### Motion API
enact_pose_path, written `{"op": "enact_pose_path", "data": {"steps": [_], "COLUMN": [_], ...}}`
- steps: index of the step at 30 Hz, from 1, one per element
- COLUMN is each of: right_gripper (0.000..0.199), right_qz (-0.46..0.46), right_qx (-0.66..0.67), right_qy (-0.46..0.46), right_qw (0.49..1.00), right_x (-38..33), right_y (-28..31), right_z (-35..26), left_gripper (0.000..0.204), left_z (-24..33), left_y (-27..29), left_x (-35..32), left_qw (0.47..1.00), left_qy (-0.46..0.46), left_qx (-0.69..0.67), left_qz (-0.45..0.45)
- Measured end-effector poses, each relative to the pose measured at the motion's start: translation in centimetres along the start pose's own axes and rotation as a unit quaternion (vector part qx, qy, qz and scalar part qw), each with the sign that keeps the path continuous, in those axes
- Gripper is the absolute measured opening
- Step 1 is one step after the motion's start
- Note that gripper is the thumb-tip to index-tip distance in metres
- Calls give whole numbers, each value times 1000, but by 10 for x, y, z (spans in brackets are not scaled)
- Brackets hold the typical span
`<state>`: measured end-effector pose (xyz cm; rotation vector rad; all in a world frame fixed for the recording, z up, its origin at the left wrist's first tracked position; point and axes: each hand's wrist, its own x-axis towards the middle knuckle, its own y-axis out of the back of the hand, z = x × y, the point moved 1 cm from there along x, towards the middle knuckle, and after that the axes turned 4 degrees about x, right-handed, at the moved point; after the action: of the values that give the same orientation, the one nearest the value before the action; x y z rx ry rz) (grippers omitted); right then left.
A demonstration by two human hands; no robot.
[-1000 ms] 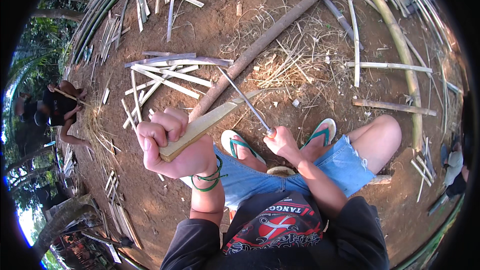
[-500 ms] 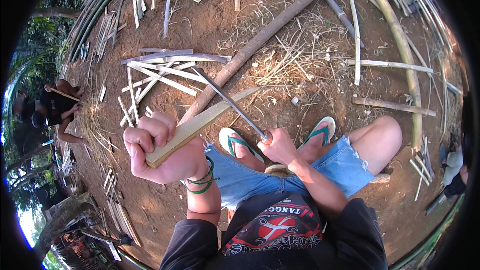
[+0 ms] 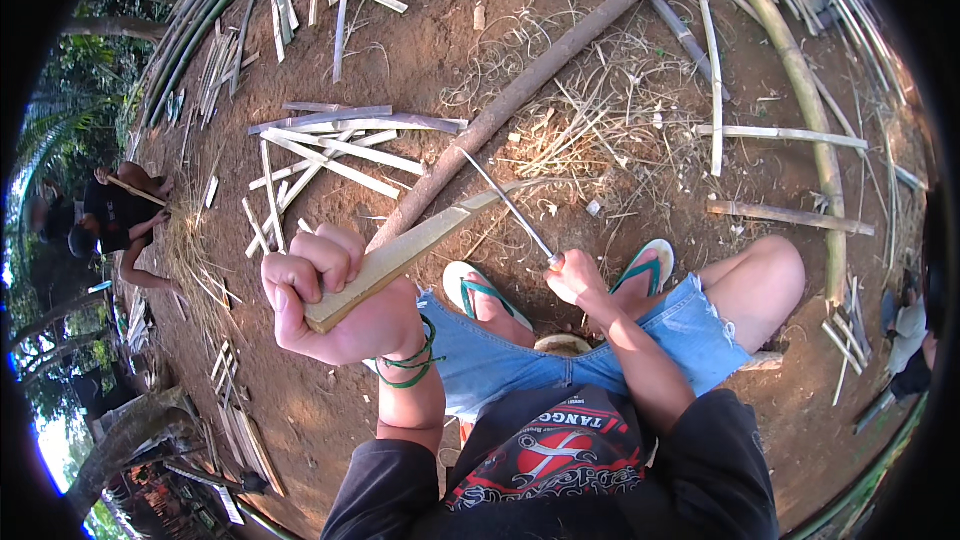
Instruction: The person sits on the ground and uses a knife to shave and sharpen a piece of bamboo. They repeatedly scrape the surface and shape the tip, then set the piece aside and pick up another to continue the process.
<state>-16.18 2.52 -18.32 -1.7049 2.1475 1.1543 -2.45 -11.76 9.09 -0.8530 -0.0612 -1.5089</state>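
My left hand (image 3: 335, 290), with a green cord bracelet at the wrist, is wrapped round the thick end of a pale bamboo strip (image 3: 400, 252). The strip slants away to the upper right and thins to a curling sliver at its far end. In my right hand (image 3: 578, 280) is the handle of a long narrow knife (image 3: 508, 202), its fingers closed round it. The blade points up and left and crosses the strip near its far, thin part. Whether the edge is biting into the bamboo I cannot make out.
A brown pole (image 3: 540, 70) lies diagonally on the dirt ahead. Split bamboo pieces (image 3: 335, 155) lie at left, thin shavings (image 3: 585, 130) beyond my sandalled feet. A thick bamboo pole (image 3: 800, 90) lies at right. Another person (image 3: 125, 215) crouches at far left with a stick.
My right hand has moved a little right, and the knife has slid toward the strip's thin end. My left hand and the strip have shifted slightly right.
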Motion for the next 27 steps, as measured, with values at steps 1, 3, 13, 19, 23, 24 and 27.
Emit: {"op": "enact_pose_path", "data": {"steps": [1,3,13,19,23,24,27], "right_gripper": [24,24,25,28,27,26,27], "right_qz": [5,8,-26,22,3,45,-34], "right_qx": [-1,25,-4,37,-7,23,70], "right_qy": [-1,96,-13,-76,14,25,-92], "right_qw": [1000,995,1000,996,1000,998,993], "right_x": [-2,-20,8,43,33,22,36], "right_y": [2,6,-9,-32,-24,-26,-30], "right_z": [-2,-21,11,77,55,45,54], "left_gripper": [28,28,29,28,28,29,29], "left_z": [0,2,2,-2,-1,0,1], "left_y": [-1,0,3,1,-4,-2,2], "left_x": [2,0,-1,6,4,4,7], "left_qw": [1000,1000,1000,1000,1000,1000,1000], "left_qy": [-2,3,9,17,11,2,10], "left_qx": [-4,-5,3,-24,-22,-7,-19], "left_qz": [5,24,18,-3,-8,-1,1]}}
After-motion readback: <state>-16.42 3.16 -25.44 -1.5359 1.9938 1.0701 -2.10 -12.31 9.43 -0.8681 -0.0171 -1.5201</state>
